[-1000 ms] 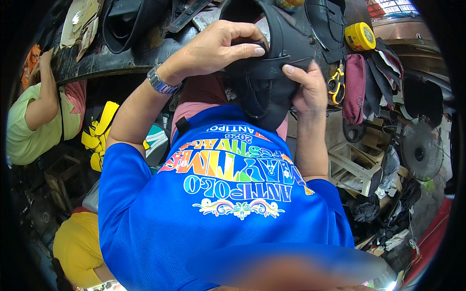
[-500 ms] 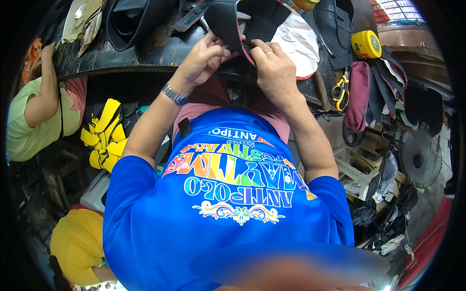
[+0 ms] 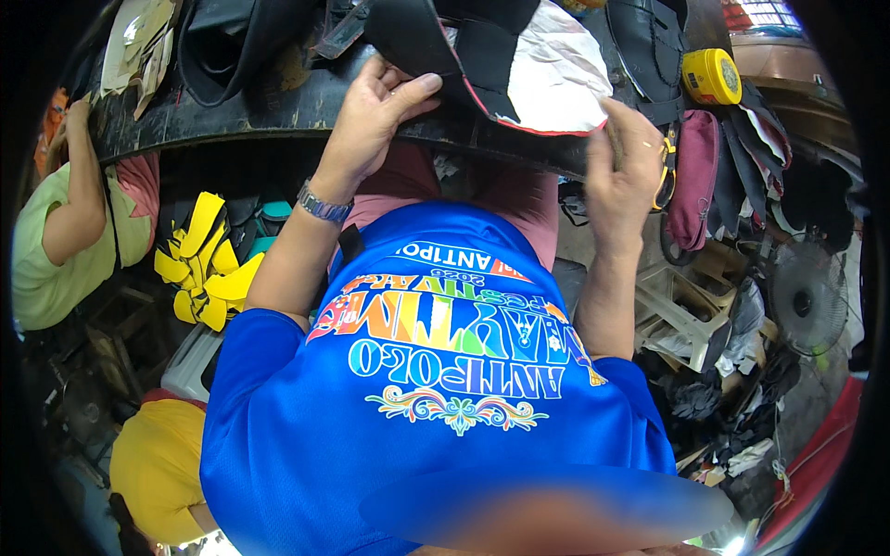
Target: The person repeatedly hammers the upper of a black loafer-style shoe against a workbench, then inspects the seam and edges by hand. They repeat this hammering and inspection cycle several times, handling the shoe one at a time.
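Observation:
Over the dark table's near edge lies a floppy black piece (image 3: 408, 42) with a red rim and a crumpled white backing sheet (image 3: 556, 74), like part of a shoe upper. My left hand (image 3: 380, 111), with a metal-band watch on its wrist, grips the black part's near edge. The thumb lies in front and the other fingers are partly hidden behind. My right hand (image 3: 626, 171) is at the white sheet's right end, thumb and finger at its red edge. Beside that hand, yellow-handled scissors (image 3: 666, 171) are partly covered.
A yellow tub (image 3: 711, 77) and a maroon pouch (image 3: 692, 181) sit at the right of the table (image 3: 250, 120). Black pieces (image 3: 649, 56) lie behind. A fan (image 3: 807, 301) stands at right. Yellow cutouts (image 3: 206, 264) hang at left, near a person in light green (image 3: 65, 246).
My right hand has moved right, from the middle of the red rim to the white sheet's end. The black piece has shifted left and opened out, with more white showing. My left thumb has straightened.

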`<state>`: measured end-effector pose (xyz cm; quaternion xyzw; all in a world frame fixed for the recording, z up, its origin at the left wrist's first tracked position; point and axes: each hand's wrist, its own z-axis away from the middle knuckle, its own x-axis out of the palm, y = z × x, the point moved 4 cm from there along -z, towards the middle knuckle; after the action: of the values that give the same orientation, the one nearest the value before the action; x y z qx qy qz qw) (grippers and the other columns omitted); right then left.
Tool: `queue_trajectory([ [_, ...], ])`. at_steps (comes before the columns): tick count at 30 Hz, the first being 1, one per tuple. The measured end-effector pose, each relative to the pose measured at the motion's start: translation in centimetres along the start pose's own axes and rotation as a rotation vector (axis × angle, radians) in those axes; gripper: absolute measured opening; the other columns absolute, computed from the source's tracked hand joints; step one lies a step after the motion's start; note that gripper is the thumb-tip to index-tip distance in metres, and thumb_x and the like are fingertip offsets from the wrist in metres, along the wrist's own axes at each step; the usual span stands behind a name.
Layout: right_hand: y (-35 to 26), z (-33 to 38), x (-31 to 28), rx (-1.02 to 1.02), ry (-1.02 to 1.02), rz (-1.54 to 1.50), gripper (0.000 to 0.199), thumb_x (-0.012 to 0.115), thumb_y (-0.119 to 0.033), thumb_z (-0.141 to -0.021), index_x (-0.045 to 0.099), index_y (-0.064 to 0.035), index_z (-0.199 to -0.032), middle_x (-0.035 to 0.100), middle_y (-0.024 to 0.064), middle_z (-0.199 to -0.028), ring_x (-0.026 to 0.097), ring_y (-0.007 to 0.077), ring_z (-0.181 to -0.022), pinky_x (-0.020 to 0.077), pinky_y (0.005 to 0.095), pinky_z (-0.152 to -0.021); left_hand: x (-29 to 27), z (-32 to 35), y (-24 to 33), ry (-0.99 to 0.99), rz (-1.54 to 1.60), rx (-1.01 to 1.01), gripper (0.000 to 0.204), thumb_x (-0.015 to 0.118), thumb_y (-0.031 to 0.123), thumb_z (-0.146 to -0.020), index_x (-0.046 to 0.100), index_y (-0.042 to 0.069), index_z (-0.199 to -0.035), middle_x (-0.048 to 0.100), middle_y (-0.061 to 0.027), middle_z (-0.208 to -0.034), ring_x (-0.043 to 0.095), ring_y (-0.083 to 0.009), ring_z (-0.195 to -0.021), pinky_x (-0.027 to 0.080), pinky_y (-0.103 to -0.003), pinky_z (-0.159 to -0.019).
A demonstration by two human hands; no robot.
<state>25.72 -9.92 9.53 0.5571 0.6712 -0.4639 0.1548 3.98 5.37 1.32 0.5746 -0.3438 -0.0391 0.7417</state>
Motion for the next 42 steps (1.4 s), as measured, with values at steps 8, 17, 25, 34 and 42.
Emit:
queue_trajectory([
  [8,6.2,2.9,0.3,0.349,-0.181,0.181,0.045,0.062,-0.005,-0.087,0.057,-0.0064,-0.131,0.062,0.0212,-0.116,0.062,0.0366,-0.103,0.0477,0.0436,-0.092,-2.6,-0.3,-0.2,-0.107,-0.021,-0.131,0.031,0.062,0.01,-0.099,0.053,0.004,-0.128,0.061,-0.0024,-0.109,0.06,-0.009,-0.084,0.046,-0.019,-0.064],
  [17,5.0,0.8,-2.6,0.501,0.05,-0.157,0.041,0.055,-0.011,-0.1,0.054,-0.005,-0.141,0.07,0.0112,-0.114,0.065,0.0183,-0.094,0.0503,0.0318,-0.085,-3.2,-0.2,0.2,-0.062,-0.039,-0.144,0.027,0.061,0.01,-0.099,0.054,0.002,-0.124,0.066,-0.0105,-0.112,0.069,-0.0174,-0.092,0.06,-0.026,-0.076],
  [25,-3.5,-0.6,2.5,0.061,-0.258,-0.317,0.045,0.059,-0.018,-0.1,0.051,-0.0173,-0.144,0.07,0.0142,-0.087,0.068,0.0272,-0.07,0.0525,0.0379,-0.061,-3.1,-0.1,0.4,-0.028,-0.047,-0.153,0.025,0.061,0.009,-0.099,0.053,0.001,-0.122,0.068,-0.0122,-0.108,0.07,-0.0186,-0.092,0.061,-0.028,-0.077],
  [34,-3.4,-1.0,2.6,0.233,-0.375,-0.53,0.04,0.064,-0.011,-0.095,0.061,-0.0085,-0.134,0.069,0.0229,-0.113,0.069,0.0349,-0.105,0.0542,0.0351,-0.086,-3.3,-0.1,0.3,-0.017,-0.022,-0.159,0.026,0.062,0.005,-0.097,0.054,0.0,-0.121,0.069,-0.0146,-0.105,0.071,-0.0219,-0.092,0.061,-0.032,-0.081],
  [42,-3.0,-0.4,4.7,0.161,-0.5,-0.217,0.043,0.06,-0.027,-0.097,0.055,-0.0258,-0.14,0.069,0.0224,-0.094,0.067,0.0401,-0.079,0.0535,0.0457,-0.068,-3.7,-0.4,-0.1,-0.064,0.007,-0.119,0.026,0.062,0.005,-0.097,0.053,0.001,-0.122,0.066,-0.0113,-0.108,0.068,-0.0191,-0.092,0.058,-0.031,-0.081],
])
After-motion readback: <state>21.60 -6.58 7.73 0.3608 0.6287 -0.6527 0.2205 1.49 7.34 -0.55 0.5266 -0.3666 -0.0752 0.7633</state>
